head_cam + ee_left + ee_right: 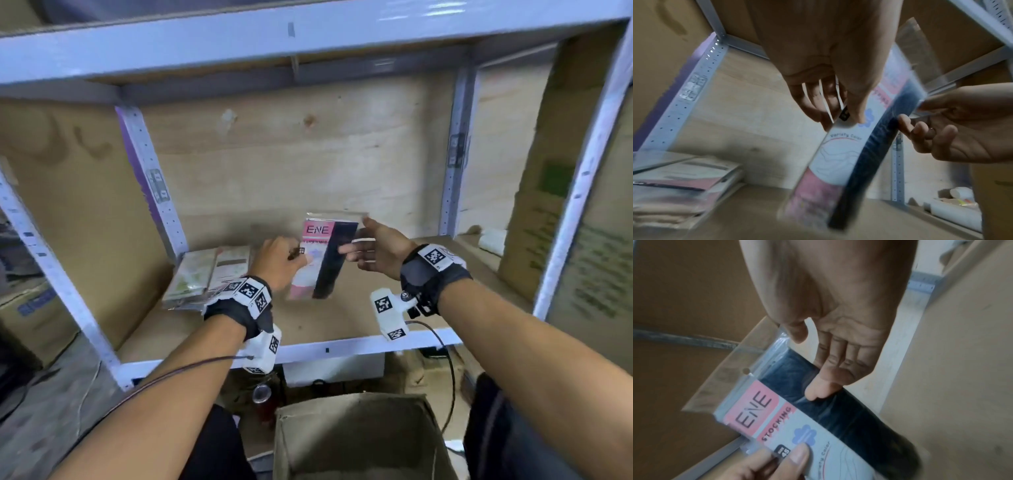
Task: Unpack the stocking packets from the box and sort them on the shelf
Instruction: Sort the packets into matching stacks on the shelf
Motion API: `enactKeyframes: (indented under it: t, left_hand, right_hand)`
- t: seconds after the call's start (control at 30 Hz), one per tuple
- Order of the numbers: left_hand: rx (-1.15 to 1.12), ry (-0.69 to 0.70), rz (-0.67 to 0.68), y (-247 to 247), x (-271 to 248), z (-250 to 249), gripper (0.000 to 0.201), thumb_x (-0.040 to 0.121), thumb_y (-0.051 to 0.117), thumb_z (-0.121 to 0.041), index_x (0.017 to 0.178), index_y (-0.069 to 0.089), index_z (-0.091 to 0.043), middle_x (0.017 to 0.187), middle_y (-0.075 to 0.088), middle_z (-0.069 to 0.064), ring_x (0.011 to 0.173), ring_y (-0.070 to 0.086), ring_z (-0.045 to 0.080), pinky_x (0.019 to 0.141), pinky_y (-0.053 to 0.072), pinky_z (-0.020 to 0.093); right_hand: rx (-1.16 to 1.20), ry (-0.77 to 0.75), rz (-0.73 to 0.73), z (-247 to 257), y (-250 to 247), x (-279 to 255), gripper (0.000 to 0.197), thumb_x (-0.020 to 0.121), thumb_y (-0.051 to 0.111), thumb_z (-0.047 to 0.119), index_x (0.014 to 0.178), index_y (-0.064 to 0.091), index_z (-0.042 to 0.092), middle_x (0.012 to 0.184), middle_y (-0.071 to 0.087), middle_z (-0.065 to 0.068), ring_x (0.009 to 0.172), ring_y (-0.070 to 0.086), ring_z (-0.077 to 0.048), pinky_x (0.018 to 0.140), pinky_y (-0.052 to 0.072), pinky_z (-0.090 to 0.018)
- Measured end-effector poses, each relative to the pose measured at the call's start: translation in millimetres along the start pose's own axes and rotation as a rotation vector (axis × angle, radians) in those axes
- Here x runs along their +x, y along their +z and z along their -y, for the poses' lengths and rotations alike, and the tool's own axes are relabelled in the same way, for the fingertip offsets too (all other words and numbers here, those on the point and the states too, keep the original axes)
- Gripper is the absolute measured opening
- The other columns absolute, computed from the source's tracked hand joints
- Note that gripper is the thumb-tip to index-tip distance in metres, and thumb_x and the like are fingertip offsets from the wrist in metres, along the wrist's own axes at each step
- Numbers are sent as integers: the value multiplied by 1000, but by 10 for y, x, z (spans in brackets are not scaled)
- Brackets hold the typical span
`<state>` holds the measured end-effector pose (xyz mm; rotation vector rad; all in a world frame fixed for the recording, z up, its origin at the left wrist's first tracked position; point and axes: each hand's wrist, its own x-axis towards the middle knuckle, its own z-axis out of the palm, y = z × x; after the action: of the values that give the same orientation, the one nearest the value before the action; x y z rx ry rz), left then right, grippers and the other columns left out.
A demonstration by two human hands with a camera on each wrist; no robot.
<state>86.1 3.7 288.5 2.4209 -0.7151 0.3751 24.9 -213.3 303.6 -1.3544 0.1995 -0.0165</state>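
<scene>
A stocking packet (pixel 322 260), pink and white card beside a dark stocking in a clear sleeve, stands nearly upright above the shelf board (pixel 342 315). My left hand (pixel 291 260) grips its left side, thumb on the printed front (pixel 797 451) and fingers behind (pixel 818 104). My right hand (pixel 363 246) is at the packet's right edge, fingers nearly straight, with fingertips (pixel 818 391) touching the dark part and the thumb by the clear header. A stack of other packets (pixel 209 274) lies flat at the shelf's left (pixel 684 178). The open cardboard box (pixel 359 438) is below, between my arms.
Grey metal uprights (pixel 147 178) frame the bay, and a plywood panel backs it. A tall cardboard carton (pixel 548 222) and a white roll (pixel 493 240) occupy the right end. The shelf's front rail (pixel 342 346) runs under my wrists. Clutter and cables lie beneath the shelf.
</scene>
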Motion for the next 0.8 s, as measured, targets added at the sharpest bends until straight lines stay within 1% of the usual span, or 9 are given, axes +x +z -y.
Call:
enactKeyframes:
  t: [0.17, 0.27, 0.33, 0.4, 0.53, 0.63, 0.7, 0.77, 0.8]
  left_hand:
    - [-283, 12, 78, 191, 93, -216, 21, 92, 68, -22, 110, 75, -15, 106, 76, 1, 90, 70, 11, 77, 54, 23]
    - [-460, -56, 140, 398, 225, -207, 24, 94, 65, -20, 115, 70, -10, 110, 73, 5, 84, 66, 5, 61, 52, 15]
    - [-571, -122, 117, 557, 319, -163, 26, 95, 64, -18, 118, 68, -6, 112, 72, 9, 85, 67, 10, 60, 52, 14]
    - [-653, -198, 75, 717, 413, -91, 25, 94, 65, -16, 115, 68, -3, 109, 74, 12, 86, 68, 17, 63, 54, 19]
    - [-755, -324, 34, 1070, 589, 116, 25, 89, 72, -20, 105, 67, -1, 90, 77, 3, 65, 66, 7, 52, 48, 14]
    - [-811, -383, -5, 1310, 784, 225, 23, 88, 74, -22, 106, 65, -11, 95, 76, 2, 80, 69, 15, 57, 52, 18]
    - [-846, -387, -37, 1402, 947, 284, 36, 86, 76, -19, 118, 60, -14, 108, 72, 4, 96, 70, 19, 70, 58, 24]
    - [-884, -397, -59, 1439, 1094, 351, 50, 85, 77, -16, 129, 52, -17, 113, 67, 4, 101, 69, 19, 77, 60, 27]
    - [-898, -399, -77, 1454, 1166, 385, 50, 85, 77, -18, 128, 52, -20, 110, 67, 3, 97, 70, 17, 74, 59, 24]
  right_hand:
    - [-90, -55, -75, 31, -276, -108, 19, 99, 50, 22, 102, 61, 6, 81, 70, -14, 57, 55, -18, 52, 41, -24]
    - [-311, -94, -99, -98, -398, -5, 7, 93, 59, 8, 97, 64, 5, 69, 48, -7, 55, 37, -14, 50, 27, -24]
    - [-505, -75, -51, -224, -474, 74, 9, 90, 64, 7, 98, 65, 5, 74, 45, -8, 61, 35, -14, 54, 24, -25]
    - [-616, -43, 23, -350, -541, 160, 20, 88, 67, 8, 108, 66, 3, 86, 56, -11, 73, 48, -17, 58, 32, -25]
    - [-514, -36, 91, -540, -699, 370, 36, 86, 69, 0, 121, 61, -5, 116, 68, -23, 92, 65, -29, 65, 54, -28]
    - [-498, -64, 84, -589, -854, 559, 37, 85, 68, -5, 120, 58, -11, 119, 64, -31, 102, 65, -45, 86, 55, -43]
    - [-599, -51, 158, -606, -973, 697, 34, 87, 66, -3, 121, 61, -5, 119, 67, -23, 109, 65, -40, 97, 52, -46]
    - [-652, -9, 221, -626, -1075, 792, 32, 90, 64, 0, 122, 62, 0, 117, 70, -18, 105, 68, -35, 92, 55, -43]
    - [-644, 4, 228, -649, -1131, 841, 32, 90, 63, 0, 122, 62, 1, 116, 70, -17, 102, 69, -34, 86, 58, -39]
